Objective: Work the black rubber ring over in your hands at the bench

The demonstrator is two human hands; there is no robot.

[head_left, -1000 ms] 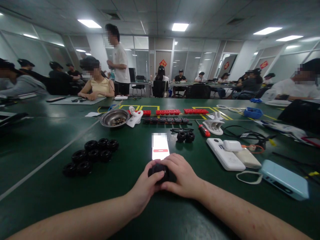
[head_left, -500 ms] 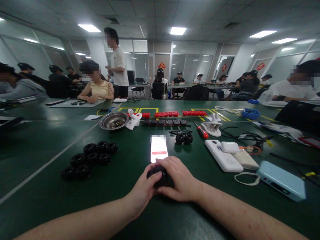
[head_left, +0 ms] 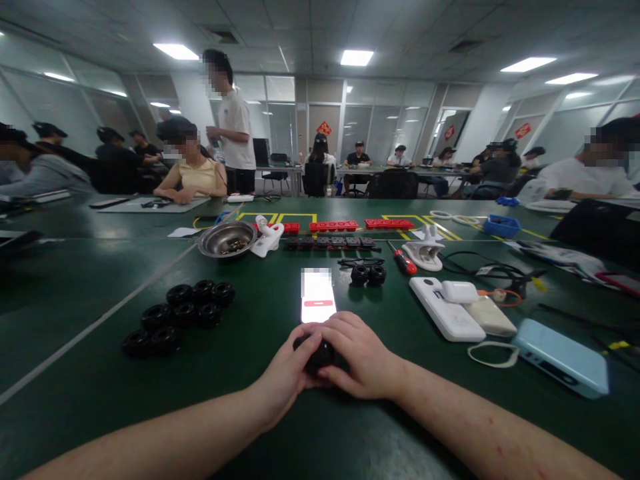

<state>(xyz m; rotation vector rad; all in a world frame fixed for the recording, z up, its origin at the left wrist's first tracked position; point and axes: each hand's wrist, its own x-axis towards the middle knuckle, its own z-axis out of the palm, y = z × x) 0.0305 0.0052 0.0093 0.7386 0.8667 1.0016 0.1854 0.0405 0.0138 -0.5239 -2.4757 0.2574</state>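
Both hands are wrapped round a black, wheel-like part (head_left: 320,355) just above the green table, close in front of me. My left hand (head_left: 291,363) grips it from the left, with the thumb across its top. From the right, my right hand (head_left: 356,357) curls over it, and its fingers hide much of the part. Just beyond my fingers lies a phone (head_left: 319,305) with a lit screen. Several similar black wheel-like parts (head_left: 183,313) lie grouped to the left. Two more (head_left: 368,275) sit side by side beyond my right hand.
Farther back are a metal bowl (head_left: 227,240) of small parts, red trays (head_left: 333,227), a black strip of parts (head_left: 331,244) and a screwdriver (head_left: 404,260). On the right lie a white power bank (head_left: 445,313), a light-blue box (head_left: 563,357) and cables. Other people sit around.
My right fingers have shifted slightly over the black wheel-like part, and my left thumb has moved up a little. Both hands keep hold of it.
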